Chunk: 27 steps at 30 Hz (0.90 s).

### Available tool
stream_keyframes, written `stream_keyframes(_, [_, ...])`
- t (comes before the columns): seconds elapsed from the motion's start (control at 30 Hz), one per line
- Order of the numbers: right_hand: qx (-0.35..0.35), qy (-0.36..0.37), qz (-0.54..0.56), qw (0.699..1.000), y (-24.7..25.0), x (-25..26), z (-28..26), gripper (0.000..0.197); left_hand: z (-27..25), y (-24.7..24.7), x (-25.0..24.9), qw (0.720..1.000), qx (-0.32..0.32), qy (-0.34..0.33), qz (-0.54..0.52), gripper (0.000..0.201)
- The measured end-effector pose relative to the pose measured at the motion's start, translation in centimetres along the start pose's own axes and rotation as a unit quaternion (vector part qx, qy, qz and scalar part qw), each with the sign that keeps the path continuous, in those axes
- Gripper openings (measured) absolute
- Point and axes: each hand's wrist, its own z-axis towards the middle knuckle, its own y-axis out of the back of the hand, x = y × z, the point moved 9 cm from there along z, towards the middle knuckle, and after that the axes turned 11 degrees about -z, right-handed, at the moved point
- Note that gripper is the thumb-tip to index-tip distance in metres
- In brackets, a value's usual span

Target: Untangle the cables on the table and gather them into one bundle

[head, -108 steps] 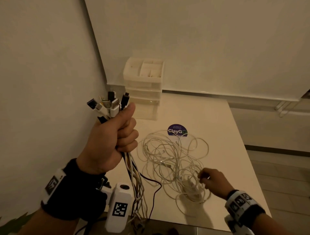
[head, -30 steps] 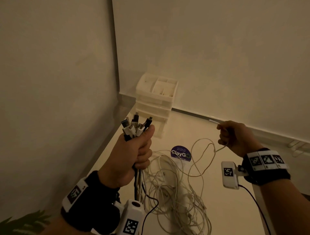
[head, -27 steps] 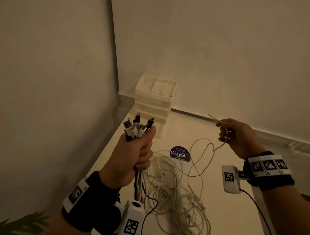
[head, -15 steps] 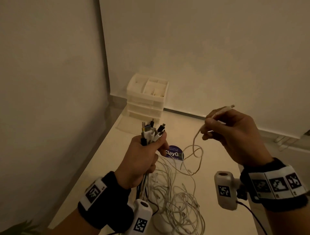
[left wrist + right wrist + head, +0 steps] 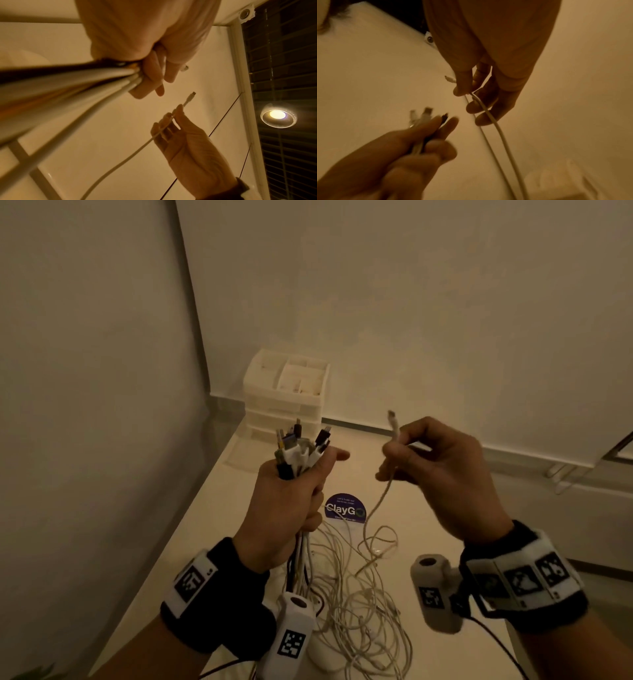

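My left hand (image 5: pixel 291 501) grips a bundle of cables (image 5: pixel 301 448) upright, plug ends sticking out above the fist, thumb lifted off to the right. Their cords (image 5: pixel 68 86) run down from the fist toward the table. My right hand (image 5: pixel 442 470) pinches a single white cable (image 5: pixel 394 428) just below its plug, a short way right of the bundle. That cable (image 5: pixel 489 119) hangs down to a loose tangle of white cables (image 5: pixel 356 587) on the table (image 5: pixel 219 525). The left wrist view shows the white plug (image 5: pixel 189 98) pointing at the left fingers (image 5: pixel 150 75).
A white drawer organiser (image 5: pixel 286 392) stands in the far corner against the wall. A round purple ClayGo sticker (image 5: pixel 344 508) lies on the table behind the tangle. Walls close in on the left and back; the table's right edge drops to the floor.
My right hand lifted the white cable's end off the tangle and brought it up and left toward the bundle. My left thumb has lifted off the plugs.
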Motion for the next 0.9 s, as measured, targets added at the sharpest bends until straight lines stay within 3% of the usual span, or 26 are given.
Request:
stream_keyframes(0.07, [0.016,-0.024,0.038,0.999,-2.1,-0.5,-0.8,0.034,0.1,-0.6,-0.5,1.0,0.012,-0.02,-0.005,0.028])
stream_keyframes(0.2, [0.033,-0.045,0.061,0.997,-5.5,-0.8,-2.1,0.027,0.2,-0.8,-0.6,0.999,0.018,-0.043,0.002,0.05])
stream_keyframes(0.3, [0.022,-0.06,0.099,0.993,-6.1,-0.9,-2.6,0.031,-0.2,-0.2,-0.9,0.998,0.001,-0.057,0.02,0.045])
stream_keyframes(0.4, [0.056,-0.058,0.119,0.99,-6.9,-0.7,-3.1,0.038,-0.4,0.0,-1.4,0.996,-0.02,-0.07,0.041,0.033])
stream_keyframes(0.6, [0.196,-0.016,-0.078,0.977,-10.3,-5.8,-8.0,0.002,0.3,3.8,-5.5,0.981,-0.125,-0.148,-0.016,0.031])
stream_keyframes(0.67, [0.224,0.012,-0.163,0.961,-10.5,-8.9,-9.5,0.013,-0.1,5.1,-7.3,0.971,-0.148,-0.189,-0.009,0.035])
stream_keyframes(0.77, [0.201,0.029,-0.24,0.949,-9.2,-12.9,-10.1,0.029,-0.7,6.1,-8.8,0.96,-0.154,-0.234,-0.007,0.03])
stream_keyframes(0.9, [0.198,0.008,-0.326,0.924,-8.0,-17.4,-9.6,0.069,-1.0,6.0,-8.6,0.963,-0.138,-0.227,-0.032,0.029])
